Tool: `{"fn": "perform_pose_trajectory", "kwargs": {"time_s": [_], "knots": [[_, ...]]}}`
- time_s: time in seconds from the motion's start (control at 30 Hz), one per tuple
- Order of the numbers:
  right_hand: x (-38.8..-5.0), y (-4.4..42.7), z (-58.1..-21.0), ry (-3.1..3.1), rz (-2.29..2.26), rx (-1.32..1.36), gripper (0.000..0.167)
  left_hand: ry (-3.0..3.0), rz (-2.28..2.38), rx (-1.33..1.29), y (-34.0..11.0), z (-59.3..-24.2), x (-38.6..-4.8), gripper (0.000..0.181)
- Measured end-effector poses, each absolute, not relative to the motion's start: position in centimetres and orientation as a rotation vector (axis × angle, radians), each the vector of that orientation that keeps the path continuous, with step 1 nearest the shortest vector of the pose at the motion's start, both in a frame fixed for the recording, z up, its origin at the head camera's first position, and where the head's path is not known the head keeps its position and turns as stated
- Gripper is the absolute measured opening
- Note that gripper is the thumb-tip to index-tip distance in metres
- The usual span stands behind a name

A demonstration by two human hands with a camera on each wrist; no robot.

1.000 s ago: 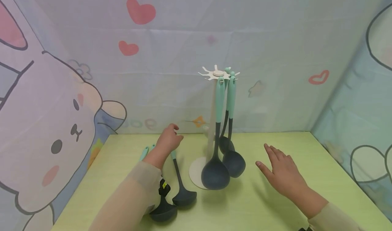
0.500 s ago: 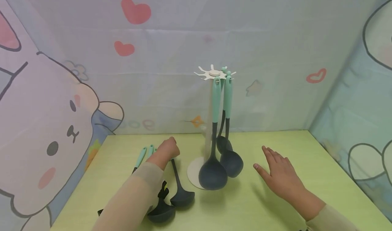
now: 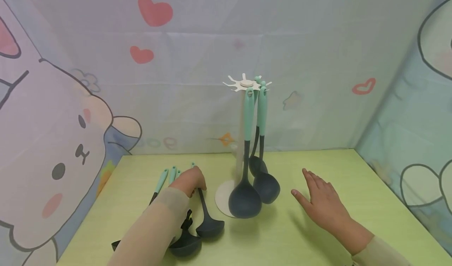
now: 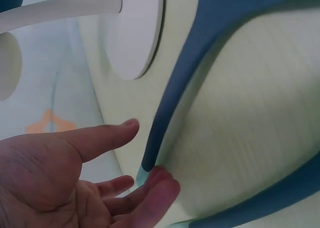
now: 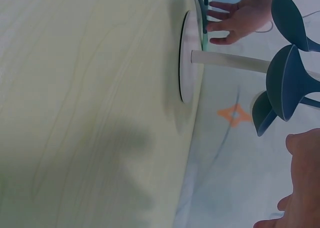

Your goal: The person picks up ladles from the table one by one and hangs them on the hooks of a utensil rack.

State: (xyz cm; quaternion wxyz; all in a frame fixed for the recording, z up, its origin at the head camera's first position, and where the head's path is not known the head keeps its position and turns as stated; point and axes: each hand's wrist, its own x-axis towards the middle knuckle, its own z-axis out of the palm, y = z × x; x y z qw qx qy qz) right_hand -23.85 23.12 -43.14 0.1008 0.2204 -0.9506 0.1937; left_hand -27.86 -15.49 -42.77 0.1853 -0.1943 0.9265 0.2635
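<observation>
In the head view my left hand (image 3: 190,179) is over the handle end of a dark ladle (image 3: 210,226) lying on the table. The left wrist view shows that hand (image 4: 65,173) with thumb and fingers apart on either side of the ladle's handle (image 4: 167,110), fingertips at its green part; whether they touch is unclear. My right hand (image 3: 325,203) hovers right of the white rack (image 3: 224,199), fingers extended, holding nothing. Several green-handled utensils hang there, including a front ladle (image 3: 245,201) and another ladle (image 3: 267,188).
Left of the ladle, partly behind my left arm, lie another dark ladle (image 3: 185,245) and more utensils with green handles (image 3: 161,180). A printed cloth (image 3: 197,70) stands behind the yellow-green table (image 3: 300,242).
My left hand has lowered toward the ladle's handle, and the handle's green tip now shows behind it. The right hand stays nearly where it was. The head view has shifted slightly.
</observation>
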Motion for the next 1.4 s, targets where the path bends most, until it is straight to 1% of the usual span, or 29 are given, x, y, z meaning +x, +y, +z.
{"fn": "perform_pose_trajectory", "kwargs": {"time_s": [0.17,0.33,0.57,0.77,0.97,1.0,1.17,1.4], "knots": [[-23.8,23.1,-43.1,-2.813,0.573,0.641,0.080,2.603,0.659,-0.508,-15.3,-43.0,-27.9,0.096],[-23.7,23.0,-43.2,-2.819,0.573,0.630,0.080,2.604,0.677,-0.523,-14.9,-43.2,-28.0,0.097],[-23.8,23.0,-43.6,-2.818,0.580,0.636,0.082,2.635,0.742,-0.526,-14.7,-43.6,-28.2,0.088],[-23.7,22.9,-43.4,-2.811,0.563,0.629,0.080,2.693,0.902,-0.525,-15.4,-43.4,-28.5,0.088],[-23.6,22.8,-43.3,-2.816,0.562,0.638,0.080,2.782,1.177,-0.474,-16.2,-42.1,-28.6,0.062],[-23.7,22.8,-43.2,-2.816,0.562,0.639,0.080,2.800,1.203,-0.465,-16.3,-41.8,-28.6,0.060],[-23.7,22.7,-42.8,-2.814,0.556,0.643,0.080,2.922,1.213,-0.446,-16.5,-40.2,-28.0,0.060],[-23.8,22.5,-42.4,-2.817,0.534,0.649,0.081,3.084,1.199,-0.441,-17.2,-39.3,-27.6,0.060]]}}
